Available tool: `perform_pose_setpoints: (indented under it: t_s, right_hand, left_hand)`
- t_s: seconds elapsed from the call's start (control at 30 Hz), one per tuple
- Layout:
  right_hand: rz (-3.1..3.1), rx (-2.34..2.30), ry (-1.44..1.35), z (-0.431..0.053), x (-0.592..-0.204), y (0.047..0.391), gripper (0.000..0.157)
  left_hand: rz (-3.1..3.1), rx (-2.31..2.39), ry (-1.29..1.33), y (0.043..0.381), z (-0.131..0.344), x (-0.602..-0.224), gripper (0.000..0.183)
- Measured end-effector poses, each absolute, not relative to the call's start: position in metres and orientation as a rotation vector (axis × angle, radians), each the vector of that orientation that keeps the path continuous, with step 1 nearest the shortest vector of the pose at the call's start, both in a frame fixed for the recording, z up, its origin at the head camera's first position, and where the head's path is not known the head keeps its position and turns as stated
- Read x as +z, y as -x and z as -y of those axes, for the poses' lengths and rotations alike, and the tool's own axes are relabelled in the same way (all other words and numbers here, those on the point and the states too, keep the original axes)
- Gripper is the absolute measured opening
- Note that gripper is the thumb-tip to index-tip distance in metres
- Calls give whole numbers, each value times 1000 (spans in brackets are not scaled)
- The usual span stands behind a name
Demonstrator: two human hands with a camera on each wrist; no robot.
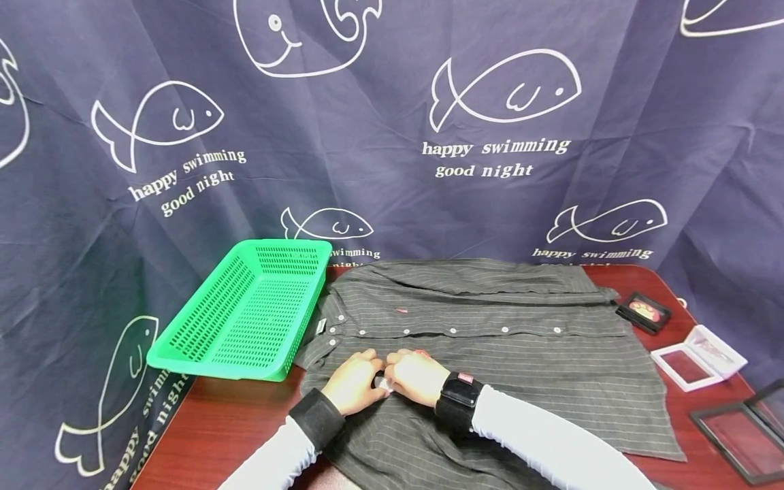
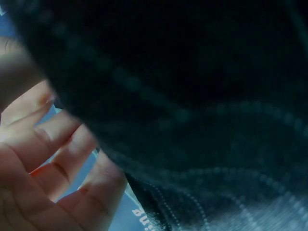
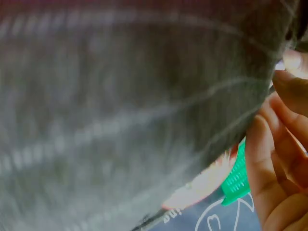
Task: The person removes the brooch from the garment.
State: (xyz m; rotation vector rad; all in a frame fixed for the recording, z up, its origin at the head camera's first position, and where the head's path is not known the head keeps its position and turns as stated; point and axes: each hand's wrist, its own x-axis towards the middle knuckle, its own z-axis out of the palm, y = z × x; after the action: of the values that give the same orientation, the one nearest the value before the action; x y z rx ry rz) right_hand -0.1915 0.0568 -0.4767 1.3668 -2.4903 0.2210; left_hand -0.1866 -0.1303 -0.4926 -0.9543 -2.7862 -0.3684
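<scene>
A dark grey pinstriped shirt (image 1: 508, 374) with white buttons lies spread out, collar toward the basket. My left hand (image 1: 352, 382) and right hand (image 1: 418, 376) meet over its front, below the button row. Their fingertips pinch a small white piece (image 1: 384, 384), mostly covered by the fingers; I cannot tell its kind. A bit of red shows behind the right knuckles. Close shirt cloth (image 2: 192, 96) fills much of the left wrist view, with curled fingers (image 2: 62, 168) beside it. In the right wrist view, thumb and finger come together at the cloth's edge, near a pale, red-edged piece (image 3: 204, 187).
A green plastic basket (image 1: 300, 340) stands at the left on the red-brown table (image 1: 239, 415). To the right lie a black case with a paw print (image 1: 644, 312), an open white frame (image 1: 698, 357) and an open black frame (image 1: 744, 435). A fish-print curtain (image 1: 392, 150) hangs behind.
</scene>
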Motion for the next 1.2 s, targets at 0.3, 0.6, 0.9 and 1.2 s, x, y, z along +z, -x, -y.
perform_pose_setpoints:
  t_s: [0.3,0.6,0.9,1.2]
  right_hand:
    - [2460,202,-1428,-57,-477,191,7]
    - [2470,152,-1425,-58,-481,190,7]
    - [2443,118,-1397,-55,-478,188,6]
    - [2430,74,-1395,-53,-480,189,8]
  left_hand:
    - [2788,-361,956,187,130,-493,28]
    - [2755,-348,966,187,130,-494,27]
    - [2750,-341,963,188,131,-496,26]
    - [2745,-342,954,187,130,-494,25]
